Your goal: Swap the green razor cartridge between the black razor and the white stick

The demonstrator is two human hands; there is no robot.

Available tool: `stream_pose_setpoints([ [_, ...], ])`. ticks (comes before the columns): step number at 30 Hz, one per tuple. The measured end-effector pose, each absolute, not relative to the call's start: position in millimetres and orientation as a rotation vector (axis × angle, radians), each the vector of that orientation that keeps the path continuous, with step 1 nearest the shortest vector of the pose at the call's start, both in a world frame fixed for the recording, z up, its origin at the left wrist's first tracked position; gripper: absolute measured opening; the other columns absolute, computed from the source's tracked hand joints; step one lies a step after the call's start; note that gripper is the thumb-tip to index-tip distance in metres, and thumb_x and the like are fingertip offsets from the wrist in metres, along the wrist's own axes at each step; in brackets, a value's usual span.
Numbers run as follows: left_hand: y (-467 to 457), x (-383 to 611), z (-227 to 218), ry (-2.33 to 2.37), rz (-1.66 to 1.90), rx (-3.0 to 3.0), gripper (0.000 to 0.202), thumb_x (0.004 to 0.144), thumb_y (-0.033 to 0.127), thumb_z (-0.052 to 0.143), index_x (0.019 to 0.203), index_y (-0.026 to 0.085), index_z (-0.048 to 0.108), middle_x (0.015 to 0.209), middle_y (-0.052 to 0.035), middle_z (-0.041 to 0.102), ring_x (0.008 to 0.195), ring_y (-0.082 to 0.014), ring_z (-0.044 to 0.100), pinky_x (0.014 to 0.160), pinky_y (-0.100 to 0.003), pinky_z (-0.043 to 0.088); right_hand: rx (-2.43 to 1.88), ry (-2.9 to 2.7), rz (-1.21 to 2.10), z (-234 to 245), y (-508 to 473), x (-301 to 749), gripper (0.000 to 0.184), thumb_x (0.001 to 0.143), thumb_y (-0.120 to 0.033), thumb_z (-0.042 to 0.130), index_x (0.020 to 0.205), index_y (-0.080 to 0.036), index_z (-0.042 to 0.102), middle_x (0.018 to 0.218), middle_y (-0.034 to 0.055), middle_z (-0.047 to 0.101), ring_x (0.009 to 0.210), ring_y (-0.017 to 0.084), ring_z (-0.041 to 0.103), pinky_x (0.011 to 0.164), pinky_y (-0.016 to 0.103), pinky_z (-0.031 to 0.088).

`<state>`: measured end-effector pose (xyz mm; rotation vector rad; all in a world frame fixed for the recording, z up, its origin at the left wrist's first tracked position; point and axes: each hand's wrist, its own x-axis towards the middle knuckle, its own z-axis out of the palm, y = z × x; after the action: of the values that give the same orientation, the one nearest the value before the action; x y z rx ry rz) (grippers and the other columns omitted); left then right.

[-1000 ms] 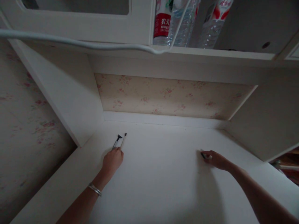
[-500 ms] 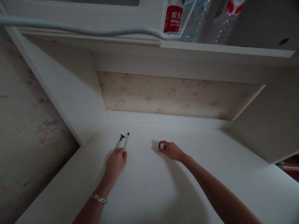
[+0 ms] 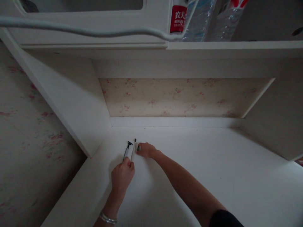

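Note:
A razor (image 3: 128,148) with a black T-shaped head lies on the white tabletop, head pointing away from me. Just right of it, a slim white pen (image 3: 133,150) with a dark tip runs nearly parallel. My left hand (image 3: 122,176) is curled at the near ends of both, finger and thumb closed around the pen's lower end; the razor's lower end is partly covered. Close beside the pen on its right, my right hand (image 3: 147,150) pinches a small dark-and-pale block (image 3: 139,148), mostly hidden by the fingers, its exact kind unclear.
White side panels (image 3: 68,94) flank the tabletop (image 3: 189,164), with a low ledge along the back. Overhead hangs a shelf (image 3: 213,45) holding plastic bottles (image 3: 178,19). A white cable (image 3: 94,32) droops across its front. Flowered wallpaper covers the walls.
My right hand has moved left with the small block, from the middle of the tabletop to right beside the pen. My left hand stays by the razor and pen. The view has shifted slightly.

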<state>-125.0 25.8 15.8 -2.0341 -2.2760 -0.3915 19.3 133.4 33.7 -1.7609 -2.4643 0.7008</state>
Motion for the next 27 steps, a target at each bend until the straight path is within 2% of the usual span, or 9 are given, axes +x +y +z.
stream_pose_setpoints([
  [5, 27, -125, 15, -2.272, -0.473, -2.03, 0.017, 0.086, 0.02, 0.048, 0.071, 0.02, 0.056, 0.061, -0.0029, 0.063, 0.061, -0.019, 0.061, 0.053, -0.027, 0.025, -1.761, -2.46, 0.716, 32, 133, 16, 0.037, 0.087, -0.041, 0.064, 0.114, -0.015, 0.063, 0.104, 0.0106, 0.067, 0.093, 0.026, 0.064, 0.078, 0.041, 0.052],
  [10, 28, -128, 8, -2.265, -0.557, -2.031, 0.017, 0.084, 0.018, 0.051, 0.068, 0.019, 0.055, 0.057, -0.0018, 0.06, 0.058, -0.0173, 0.058, 0.054, -0.028, 0.02, -1.693, -2.355, 0.667, 38, 118, 27, 0.037, 0.084, -0.043, 0.063, 0.115, -0.022, 0.064, 0.099, 0.0098, 0.069, 0.093, 0.03, 0.065, 0.073, 0.035, 0.049],
  [14, 30, -129, 2, -2.211, -0.648, -2.061, 0.019, 0.084, 0.017, 0.05, 0.065, 0.018, 0.052, 0.054, -0.0003, 0.055, 0.054, -0.0152, 0.054, 0.055, -0.028, 0.02, -1.637, -2.195, 0.637, 37, 83, 53, 0.036, 0.09, -0.04, 0.057, 0.122, -0.025, 0.061, 0.089, 0.0053, 0.071, 0.086, 0.023, 0.066, 0.07, 0.027, 0.045],
  [18, 23, -107, 2, -2.113, -0.746, -2.207, 0.021, 0.082, 0.014, 0.049, 0.061, 0.018, 0.047, 0.051, 0.0021, 0.046, 0.05, -0.013, 0.047, 0.055, -0.029, 0.019, -1.616, -2.069, 0.652, 23, 38, 95, 0.024, 0.095, -0.034, 0.048, 0.099, -0.023, 0.069, 0.071, 0.0, 0.068, 0.064, 0.015, 0.063, 0.055, 0.021, 0.037],
  [22, 2, -62, 6, -2.015, -0.776, -2.544, 0.021, 0.079, 0.012, 0.048, 0.06, 0.019, 0.043, 0.048, 0.0044, 0.035, 0.046, -0.0118, 0.037, 0.054, -0.03, 0.015, -1.665, -1.96, 0.624, 7, 4, 140, 0.031, 0.096, -0.035, 0.043, 0.083, -0.02, 0.068, 0.064, 0.001, 0.065, 0.057, 0.015, 0.058, 0.051, 0.022, 0.032],
  [27, -15, -7, 7, -1.967, -0.856, -2.88, 0.02, 0.072, 0.009, 0.048, 0.058, 0.018, 0.038, 0.048, 0.0053, 0.031, 0.047, -0.0107, 0.03, 0.053, -0.03, 0.013, -1.717, -1.768, 0.541, -13, -19, 174, 0.046, 0.096, -0.049, 0.038, 0.068, -0.019, 0.06, 0.057, 0.0022, 0.059, 0.052, 0.016, 0.053, 0.05, 0.024, 0.029],
])
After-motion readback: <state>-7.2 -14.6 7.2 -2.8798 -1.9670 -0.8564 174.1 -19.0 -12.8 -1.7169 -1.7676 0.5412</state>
